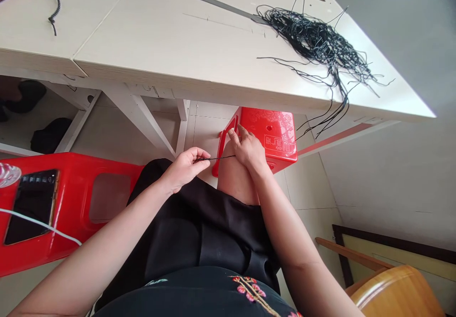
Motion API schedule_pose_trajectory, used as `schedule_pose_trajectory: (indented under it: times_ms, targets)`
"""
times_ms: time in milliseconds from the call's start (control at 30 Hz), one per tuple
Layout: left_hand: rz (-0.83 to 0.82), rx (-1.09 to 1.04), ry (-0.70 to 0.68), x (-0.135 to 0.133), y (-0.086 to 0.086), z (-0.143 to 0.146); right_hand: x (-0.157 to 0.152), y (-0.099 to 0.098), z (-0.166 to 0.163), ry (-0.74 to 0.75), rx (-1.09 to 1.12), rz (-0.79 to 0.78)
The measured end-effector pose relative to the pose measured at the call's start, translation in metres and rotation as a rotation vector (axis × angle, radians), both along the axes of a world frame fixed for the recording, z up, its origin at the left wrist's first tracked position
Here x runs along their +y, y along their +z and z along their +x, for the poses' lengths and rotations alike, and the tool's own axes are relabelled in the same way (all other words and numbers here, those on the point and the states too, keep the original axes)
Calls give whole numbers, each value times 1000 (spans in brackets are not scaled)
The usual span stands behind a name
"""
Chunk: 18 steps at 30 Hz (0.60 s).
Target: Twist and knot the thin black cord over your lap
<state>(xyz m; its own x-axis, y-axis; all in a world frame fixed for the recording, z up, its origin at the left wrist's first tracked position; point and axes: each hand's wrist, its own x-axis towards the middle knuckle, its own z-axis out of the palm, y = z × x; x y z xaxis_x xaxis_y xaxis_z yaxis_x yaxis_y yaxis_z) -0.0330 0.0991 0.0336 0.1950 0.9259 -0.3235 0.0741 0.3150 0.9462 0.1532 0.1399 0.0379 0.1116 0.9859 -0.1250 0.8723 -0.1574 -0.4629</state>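
Observation:
Over my lap, below the table edge, my left hand (pixel 185 167) pinches one end of a short black cord (pixel 217 158). My right hand (pixel 247 148) pinches the other end, so the cord runs taut and level between them, just above my bare knee (pixel 235 179). Both hands are closed on it. A large tangle of black cords (pixel 317 41) lies on the white table (pixel 160 46) at the right, with some strands hanging over the front edge.
A long metal ruler (pixel 217 4) lies on the table. A red plastic stool (pixel 274 136) stands under the table beyond my hands. Another red stool (pixel 71 203) at my left carries a phone (pixel 32 205) and a white cable. A wooden chair (pixel 392 293) is at the lower right.

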Motion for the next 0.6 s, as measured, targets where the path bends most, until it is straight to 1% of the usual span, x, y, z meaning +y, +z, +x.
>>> schedule_pose_trajectory:
  times_ms: [200,333,433,600]
  targets:
    - [2,54,-36,2,-4,-3,0,0,0,-6,5,-11]
    - [9,85,-21,4,-7,-2,-1,-1,0,5,3,-1]
    - [12,107,-35,5,-8,-2,-1,-1,-1,5,0,5]
    - [-2,203,-49,6,-8,-2,-2,0,-1,1,0,1]
